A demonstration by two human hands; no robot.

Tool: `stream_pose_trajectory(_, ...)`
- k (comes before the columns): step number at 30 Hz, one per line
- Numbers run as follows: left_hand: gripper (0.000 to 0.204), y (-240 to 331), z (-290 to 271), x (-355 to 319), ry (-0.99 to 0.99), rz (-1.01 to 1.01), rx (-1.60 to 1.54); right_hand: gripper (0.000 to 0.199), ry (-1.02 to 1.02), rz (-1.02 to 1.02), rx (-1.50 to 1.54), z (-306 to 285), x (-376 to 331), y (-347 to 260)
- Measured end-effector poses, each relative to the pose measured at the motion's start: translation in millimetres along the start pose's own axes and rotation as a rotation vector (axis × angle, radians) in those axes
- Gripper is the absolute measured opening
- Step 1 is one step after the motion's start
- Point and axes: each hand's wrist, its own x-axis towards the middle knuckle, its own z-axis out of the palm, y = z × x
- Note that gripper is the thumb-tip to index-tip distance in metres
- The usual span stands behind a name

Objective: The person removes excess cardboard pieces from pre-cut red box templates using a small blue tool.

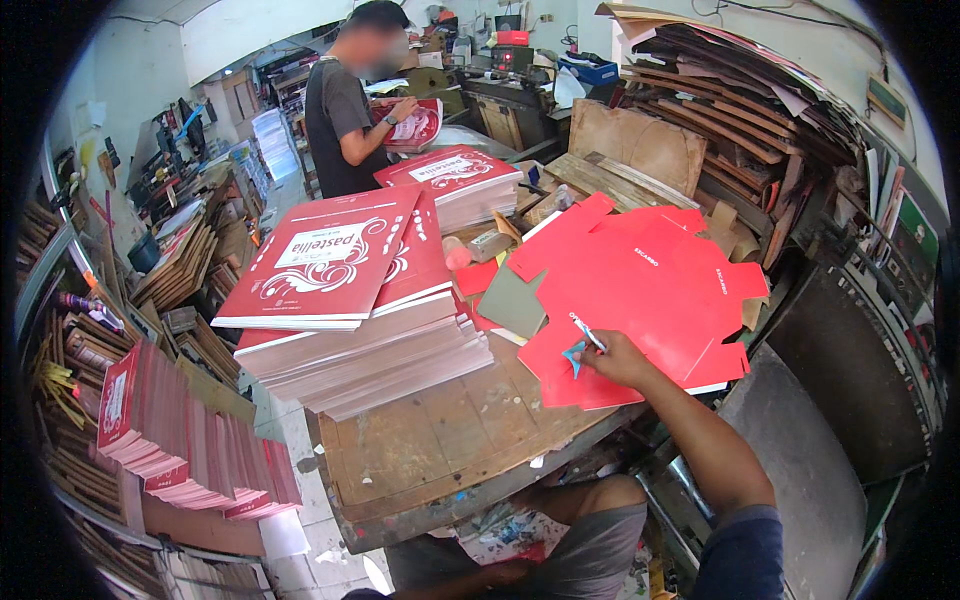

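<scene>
Presently, the right hand (622,360) grips a slim white pen-shaped tool (590,337) over the near left part of a smooth red card sheet (640,285) with notched, tabbed edges, lying flat on the worn wooden table (420,440). An angular blue piece (574,356) sits just beside the tool. The shadowed left hand (508,572) is low; its grip cannot be told.

Wooden table (430,440): brown top, worn, stained, front edge chipped. On it, left: tall stack of red-covered booklets (355,310), upper bundle askew. Behind: second red-topped stack (470,185); base partly hidden, appears to rest on same surface. Right: flat red cut-out cardboard sheets (645,290), overlapping a grey-green card (512,303). Small white scrap (537,462) near front edge. Floor (320,530): pale tiles, paper scraps.
</scene>
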Motion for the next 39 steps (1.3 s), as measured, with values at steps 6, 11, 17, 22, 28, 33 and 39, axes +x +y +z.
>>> stream_pose_trajectory(6, 0.025, -21, 4, 2, -0.140, 0.040, 0.074, 0.020, 0.012, 0.011, 0.054, -4, 0, 1)
stream_pose_trajectory(11, 0.030, -33, 12, 21, -0.171, 0.075, 0.117, 0.020, 0.016, -0.046, 0.042, -5, 0, 1)
stream_pose_trajectory(17, 0.035, -48, 23, 37, -0.178, 0.092, 0.166, 0.022, -0.010, -0.021, 0.079, -4, 0, 2)
stream_pose_trajectory(22, 0.040, -56, 2, 38, -0.115, 0.174, 0.247, 0.021, -0.005, -0.045, 0.059, 1, -3, -6)
stream_pose_trajectory(28, 0.033, 163, -73, -7, -0.232, 0.033, 0.253, 0.017, 0.057, -0.116, 0.069, 1, 5, 27)
stream_pose_trajectory(33, 0.013, 320, -157, -13, 0.646, 0.136, 0.069, 0.018, 0.116, -0.085, 0.216, -7, 7, 42)
stream_pose_trajectory(39, 0.033, 270, -242, 83, 1.064, 0.673, -0.121, 0.024, 0.029, 0.093, 0.279, -1, 6, 6)
